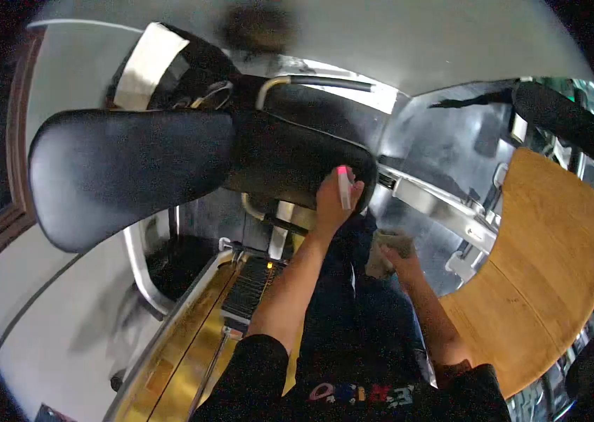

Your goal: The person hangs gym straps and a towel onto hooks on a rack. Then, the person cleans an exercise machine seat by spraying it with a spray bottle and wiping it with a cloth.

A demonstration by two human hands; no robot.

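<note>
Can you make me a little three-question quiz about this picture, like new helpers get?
1. True or false: the right hand holds a cloth.
2. Pick one: what colour is the top end of the slim whitish thing in the left hand? A green, B pink, C black.
3. Fill in: the big curved pad at the picture's right is coloured ____.

Key: 1 true; 2 B; 3 brown.

Head feed, monitored remotely: I look from the wearer's head, forward and steeply down, through a wide, curved field with dark corners. Dark shirt (360, 408) nearest, at six o'clock; left hand (332, 202) and right hand (404, 260) farther out, near dial centre; tan pad (546, 274) between three and four.
</note>
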